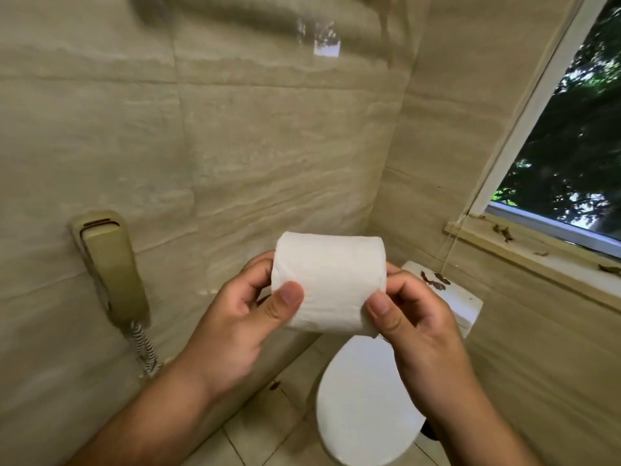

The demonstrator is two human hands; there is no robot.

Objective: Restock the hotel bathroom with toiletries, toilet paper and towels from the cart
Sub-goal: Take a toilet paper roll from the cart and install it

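Note:
A white toilet paper roll (327, 280) is held sideways in front of me, above the toilet. My left hand (242, 317) grips its left end, thumb on the front and fingers curled behind. My right hand (413, 317) pinches the roll's right end between thumb and fingers, at the loose edge of the paper. No paper holder can be seen; the roll hides the wall behind it.
A white toilet (366, 405) with its lid down stands below, its tank (460, 297) strewn with dry leaves. A beige wall phone (109, 264) with a coiled cord hangs at left. A window (578, 136) and its sill (524, 243) are at right. Beige marble walls surround.

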